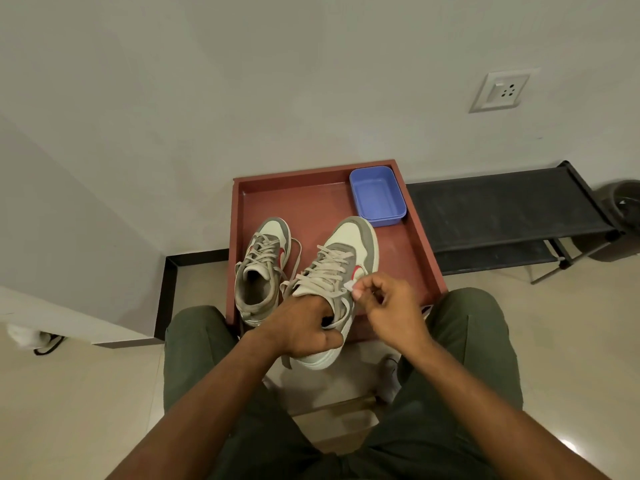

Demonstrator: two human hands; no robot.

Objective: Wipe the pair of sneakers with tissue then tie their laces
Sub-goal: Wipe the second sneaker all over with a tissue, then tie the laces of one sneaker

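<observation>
Two grey-and-white sneakers with red side marks are on a red-brown tray [420,244]. The left sneaker [259,268] stands flat on the tray, its laces loose. The right sneaker [341,268] is tilted up, its heel hanging over the tray's near edge. My left hand [301,329] grips that sneaker at the heel, fingers tucked into the opening. My right hand [388,303] pinches a small white scrap of tissue [350,285] against the sneaker's side, just by the laces.
A blue plastic tub [377,197] sits in the tray's far right corner. A black low rack [502,216] stands to the right against the wall, with a dark bin [623,220] beyond it. My knees in green trousers flank the tray. A wall socket [500,91] is above.
</observation>
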